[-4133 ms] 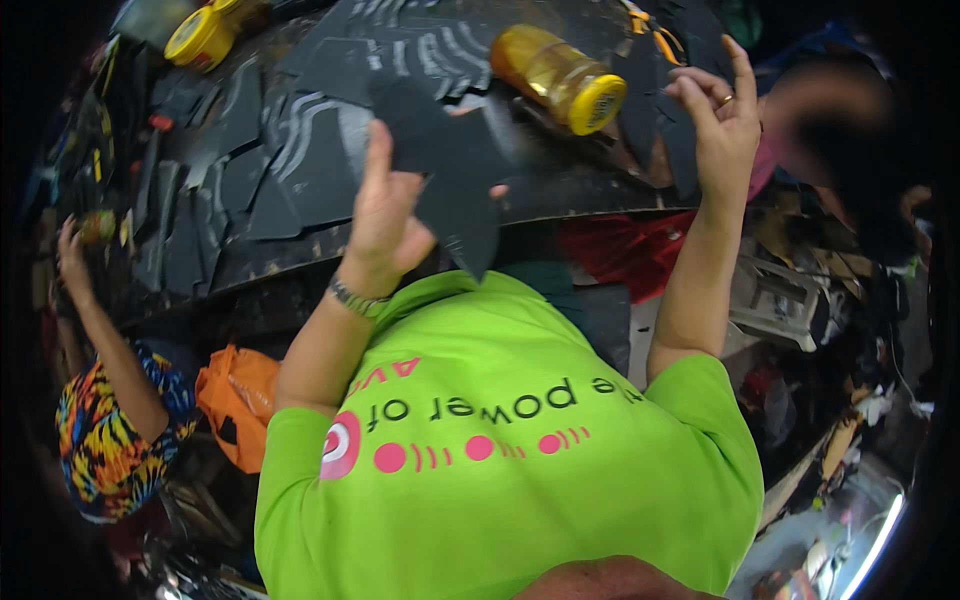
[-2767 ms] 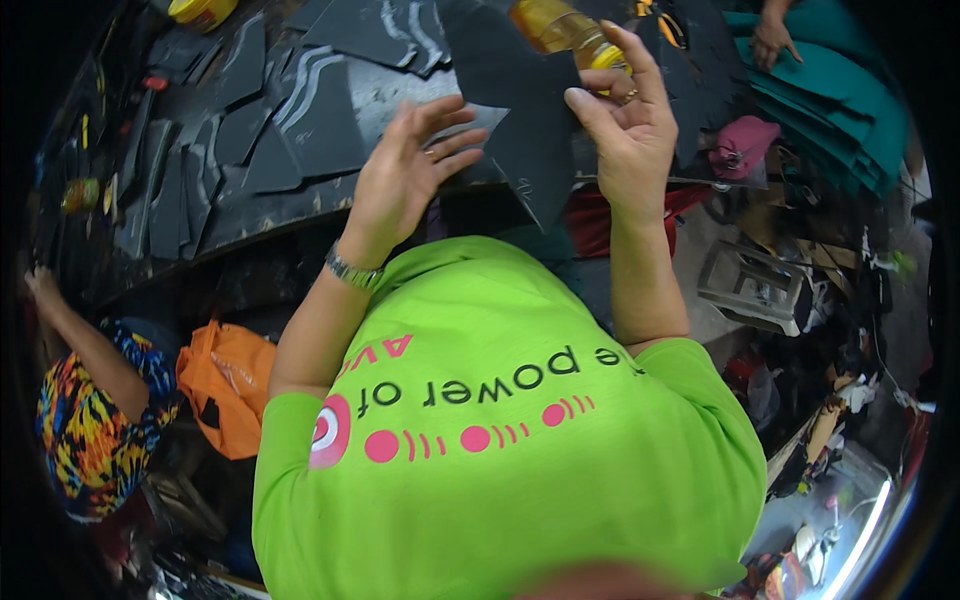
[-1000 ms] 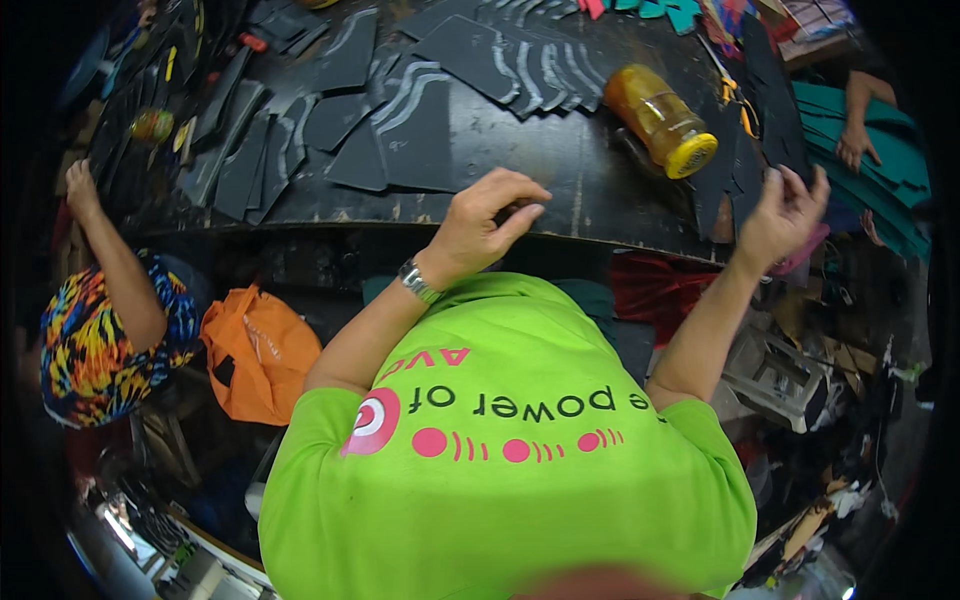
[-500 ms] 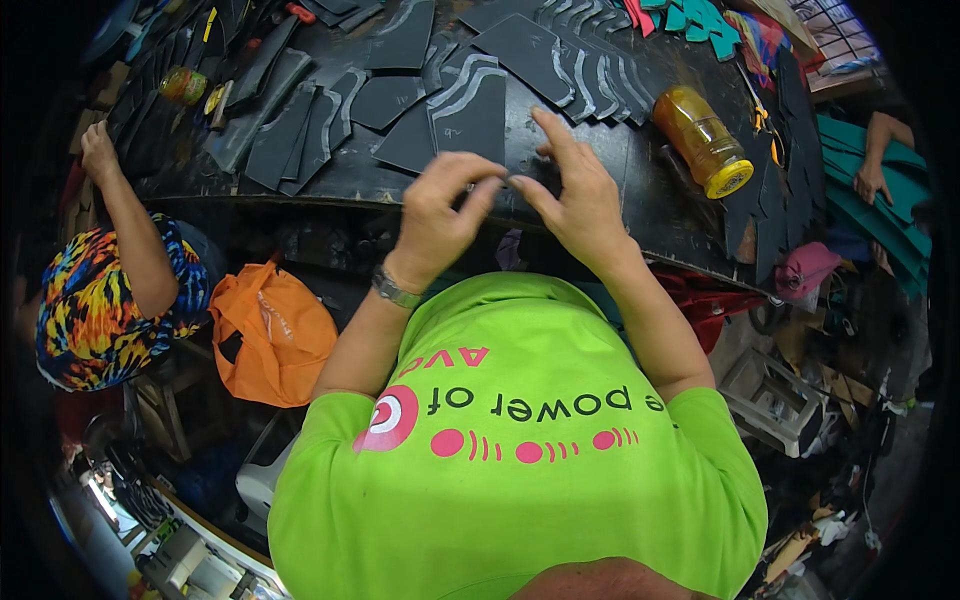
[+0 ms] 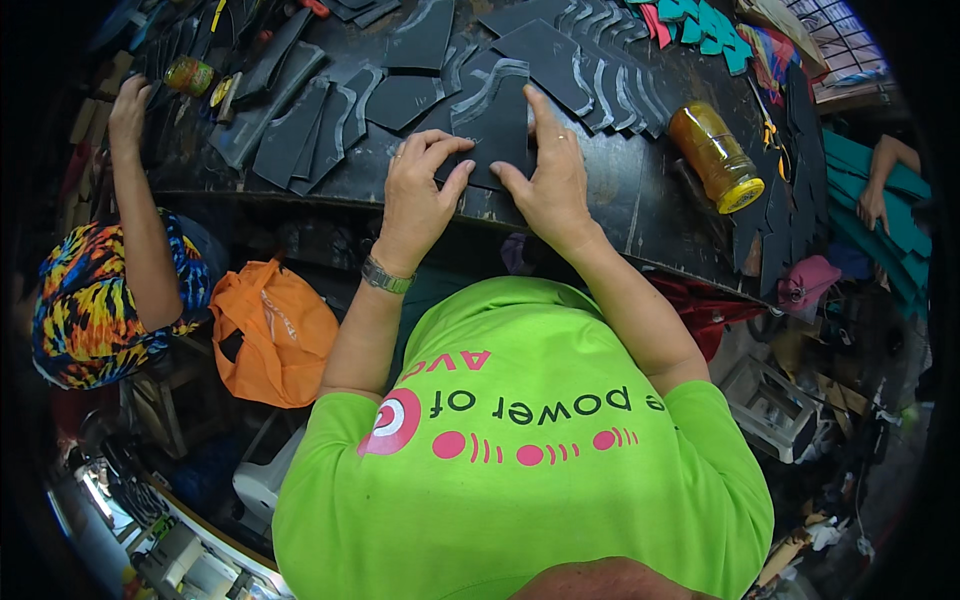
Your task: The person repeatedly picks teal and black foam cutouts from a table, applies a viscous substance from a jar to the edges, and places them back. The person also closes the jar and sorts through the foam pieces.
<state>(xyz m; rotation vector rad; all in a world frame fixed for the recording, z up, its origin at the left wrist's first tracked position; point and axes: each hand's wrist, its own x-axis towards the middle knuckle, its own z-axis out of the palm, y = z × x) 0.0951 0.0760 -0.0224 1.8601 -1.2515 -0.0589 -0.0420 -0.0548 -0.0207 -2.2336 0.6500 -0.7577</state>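
Observation:
Both my hands frame a black cut piece (image 5: 491, 118) at the table's near edge, a pale grey band running along its curved far edge. The fingers of my left hand (image 5: 425, 185) bend against its lower left side. My right hand (image 5: 553, 175) has its index finger along the right side and its thumb at the lower corner. The piece seems gripped between the two hands; their fingertips partly hide its sides. Around it lie more black pieces with grey-banded edges, among them a stack on the left (image 5: 315, 130) and a fanned row on the right (image 5: 600, 85).
The dark table (image 5: 610, 190) carries a jar of amber stuff with a yellow lid (image 5: 715, 155), a smaller jar (image 5: 188, 76) and orange-handled scissors (image 5: 770, 135). Co-workers' hands show at left (image 5: 128, 112) and right (image 5: 873, 205). An orange bag (image 5: 273, 335) hangs at left.
My hands have come down from above the table edge, fingertips close together, and moved apart onto the two sides of the black piece. The view has shifted slightly.

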